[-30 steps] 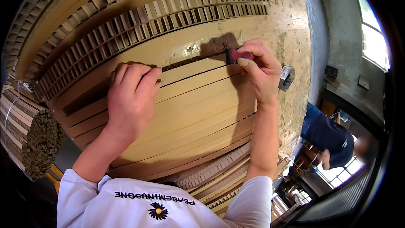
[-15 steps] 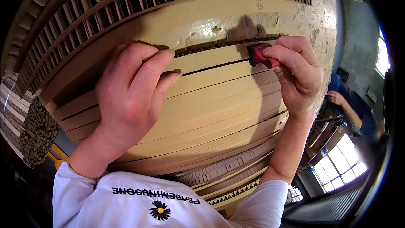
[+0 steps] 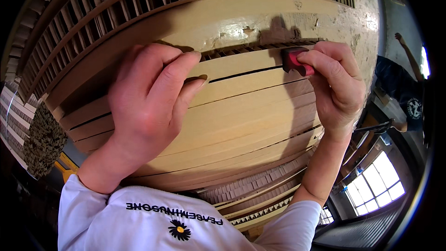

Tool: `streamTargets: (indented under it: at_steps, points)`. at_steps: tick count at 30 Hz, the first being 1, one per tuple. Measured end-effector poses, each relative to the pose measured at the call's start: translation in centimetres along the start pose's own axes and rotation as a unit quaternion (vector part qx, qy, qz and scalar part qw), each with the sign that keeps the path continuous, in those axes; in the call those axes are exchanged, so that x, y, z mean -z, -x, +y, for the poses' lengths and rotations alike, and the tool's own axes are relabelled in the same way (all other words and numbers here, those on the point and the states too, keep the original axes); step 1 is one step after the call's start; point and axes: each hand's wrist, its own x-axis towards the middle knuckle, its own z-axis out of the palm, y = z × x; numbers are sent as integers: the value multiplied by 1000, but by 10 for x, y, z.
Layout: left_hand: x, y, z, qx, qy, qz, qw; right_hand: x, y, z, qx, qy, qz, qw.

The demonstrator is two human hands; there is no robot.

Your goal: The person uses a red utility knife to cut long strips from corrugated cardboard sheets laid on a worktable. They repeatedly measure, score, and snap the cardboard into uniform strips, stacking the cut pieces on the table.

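Tan cardboard strips [image 3: 241,118] lie side by side in front of me, with dark slits between some of them. My left hand [image 3: 151,95] is at the left of the farthest strip [image 3: 246,62], its thumb at the near edge and its bent fingers at the far edge. The strip sits between them. My right hand [image 3: 337,76] pinches a small red and black tool [image 3: 296,61] at the right part of the same strip; its exact kind I cannot make out. Along the strip's far side runs a ribbed, open-celled edge [image 3: 260,47].
Curved honeycomb cardboard pieces [image 3: 153,0] lie beyond, at the far left and top. A worn, shiny surface [image 3: 320,23] shows behind the strips. More cardboard layers [image 3: 260,181] are stacked close to my body. Another person in dark clothes [image 3: 399,81] is at the right.
The view has shifted slightly, so both hands appear a little further right. Their hold on the strip and the tool looks the same. The other person has moved and now has an arm raised.
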Motion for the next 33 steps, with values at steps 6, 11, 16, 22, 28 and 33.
streamTargets:
  at_steps: [6, 11, 16, 22, 28, 33]
  points:
    - [1, 1, 0, 7, 2, -10, 1000, -3, -1, -1, 1, 5, -1, 1000]
    - [0, 0, 0, 10, 8, -12, 1000, -2, -2, 1, 15, 24, -5, 1000]
    - [1, 0, 2, 14, 5, -13, 1000, -3, -4, 5, 34, 28, -4, 999]
    - [0, -3, 1, 3, -9, 14, 1000, -4, -7, 3, 22, 20, -6, 1000]
    - [1, -2, 6, 29, 0, -5, 1000, -8, -2, 4, 23, 19, 20, 999]
    - [0, -4, 14, 29, -38, -5, 999, 3, 2, -2, 10, 0, 52, 999]
